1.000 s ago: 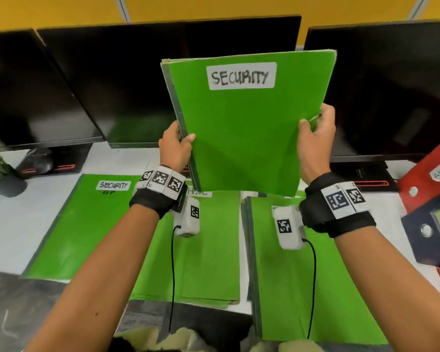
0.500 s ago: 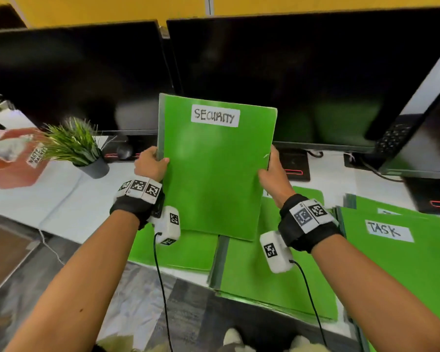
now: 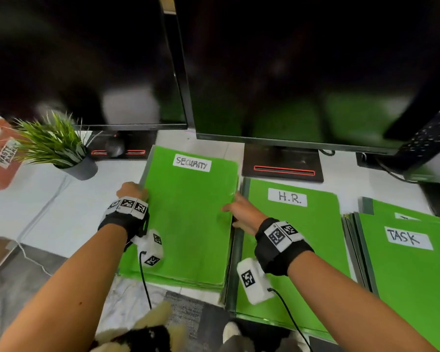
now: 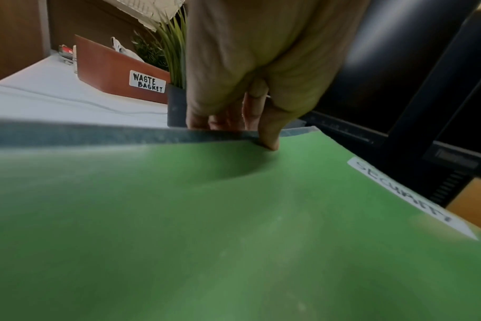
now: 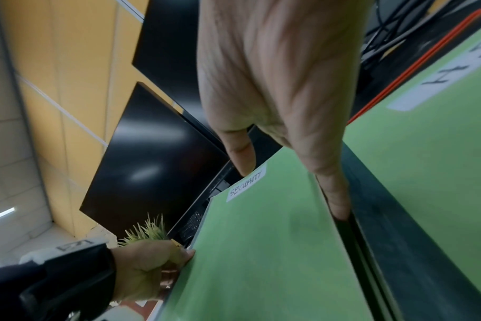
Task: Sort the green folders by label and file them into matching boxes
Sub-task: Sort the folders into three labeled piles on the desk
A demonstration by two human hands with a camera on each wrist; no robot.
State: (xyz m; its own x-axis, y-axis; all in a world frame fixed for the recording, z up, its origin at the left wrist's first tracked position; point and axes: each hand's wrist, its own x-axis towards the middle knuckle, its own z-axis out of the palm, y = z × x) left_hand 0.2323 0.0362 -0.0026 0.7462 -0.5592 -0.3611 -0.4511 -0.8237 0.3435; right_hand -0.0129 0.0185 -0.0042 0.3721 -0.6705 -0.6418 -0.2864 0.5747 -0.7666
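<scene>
A green folder labelled SECURITY (image 3: 188,219) lies nearly flat on a stack of green folders (image 3: 175,282) at the left of the white desk. My left hand (image 3: 132,193) pinches its left edge; in the left wrist view the thumb (image 4: 269,143) is on the cover (image 4: 234,228) and the fingers are under it. At the right edge my right hand (image 3: 241,212) holds the folder (image 5: 261,249), thumb on top, fingers down in the gap beside it. The H.R. folder (image 3: 302,237) lies just to the right, and the TASK folder (image 3: 417,275) further right.
Two black monitors (image 3: 290,72) stand close behind the piles, with a monitor base (image 3: 282,163) just past the H.R. folder. A potted plant (image 3: 59,146) and a brown box marked WASTE BASKET (image 4: 118,73) sit to the left. The desk edge (image 3: 61,255) is near my forearms.
The SECURITY folder has come down from upright in front of the monitors to nearly flat on the left stack. Both hands kept hold of its edges and moved down with it.
</scene>
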